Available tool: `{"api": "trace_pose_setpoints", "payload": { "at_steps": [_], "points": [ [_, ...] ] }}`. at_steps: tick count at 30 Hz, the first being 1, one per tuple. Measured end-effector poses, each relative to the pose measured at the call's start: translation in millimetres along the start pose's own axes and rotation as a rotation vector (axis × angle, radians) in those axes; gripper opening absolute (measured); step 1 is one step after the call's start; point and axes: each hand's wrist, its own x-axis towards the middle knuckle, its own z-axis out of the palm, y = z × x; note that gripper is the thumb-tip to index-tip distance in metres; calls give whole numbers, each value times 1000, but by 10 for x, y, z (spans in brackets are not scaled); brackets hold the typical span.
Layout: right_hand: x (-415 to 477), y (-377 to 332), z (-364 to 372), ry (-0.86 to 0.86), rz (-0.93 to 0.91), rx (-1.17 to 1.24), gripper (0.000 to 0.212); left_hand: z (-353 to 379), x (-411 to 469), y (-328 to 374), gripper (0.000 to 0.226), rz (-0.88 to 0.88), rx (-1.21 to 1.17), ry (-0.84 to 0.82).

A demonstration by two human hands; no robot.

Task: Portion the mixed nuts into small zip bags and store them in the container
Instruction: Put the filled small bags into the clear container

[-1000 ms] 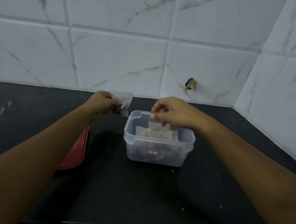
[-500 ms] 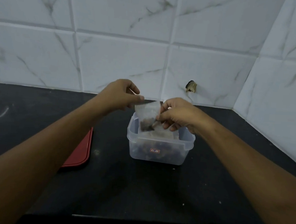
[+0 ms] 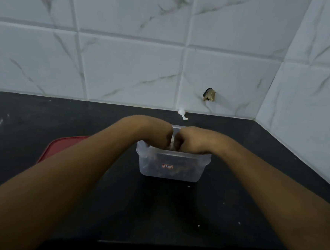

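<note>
A clear plastic container (image 3: 178, 170) with a small red label stands on the black counter, dark nuts showing through its wall. Both my hands reach down into its open top, knuckles toward me. My left hand (image 3: 156, 134) and my right hand (image 3: 193, 140) meet in the middle, fingers curled around a small zip bag (image 3: 172, 139), of which only a pale sliver shows between them. The rest of the bag and my fingertips are hidden inside the container.
A red lid (image 3: 62, 145) lies flat on the counter left of the container, partly under my left forearm. A small white scoop (image 3: 182, 113) lies by the tiled back wall. A tiled side wall closes the right.
Both hands, which held the filled bag above the container, have dropped down into it with the bag. The camera has tilted so the container sits lower and nearer.
</note>
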Motion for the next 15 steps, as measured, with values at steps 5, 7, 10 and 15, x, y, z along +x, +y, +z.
{"api": "trace_pose_setpoints", "payload": {
  "at_steps": [5, 7, 10, 15],
  "points": [
    [-27, 48, -107, 29, -30, 56, 26, -70, -167, -49, 32, 38, -37, 93],
    [-73, 4, -164, 184, -73, 72, 23, -121, -365, -144, 34, 62, -112, 238],
    [-146, -203, -278, 363, -170, 171, 16, -218, -745, -356, 30, 23, -227, 404],
    [-162, -982, -236, 419, -368, 286, 13, -82, -1343, -907, 22, -157, -340, 496]
  ]
}}
